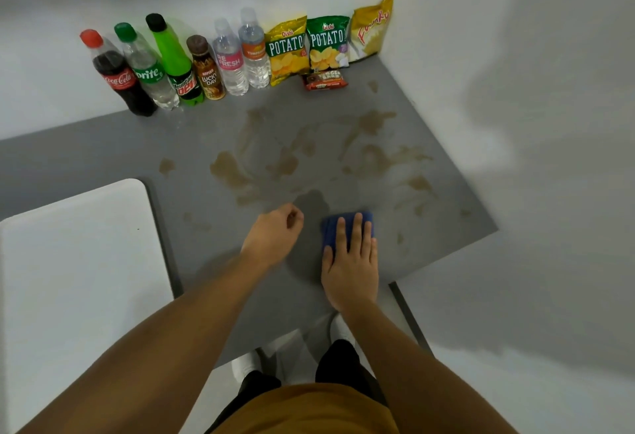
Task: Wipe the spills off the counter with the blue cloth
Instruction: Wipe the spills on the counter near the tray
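Note:
A folded blue cloth (330, 229) lies flat on the grey counter (192, 145) near its front edge. My right hand (350, 262) presses down on the cloth with fingers spread, covering most of it. My left hand (275, 236) hovers just left of the cloth, fingers curled into a loose fist with nothing in it. Brown spills (230, 171) are smeared across the middle and right of the counter beyond both hands, with small spots (166, 165) to the left.
Several drink bottles (171, 66) line the back wall. Three chip bags (326, 42) and a small snack pack (324, 80) stand in the back right corner. A white table (75, 248) adjoins the counter on the left. Walls close off the back and right.

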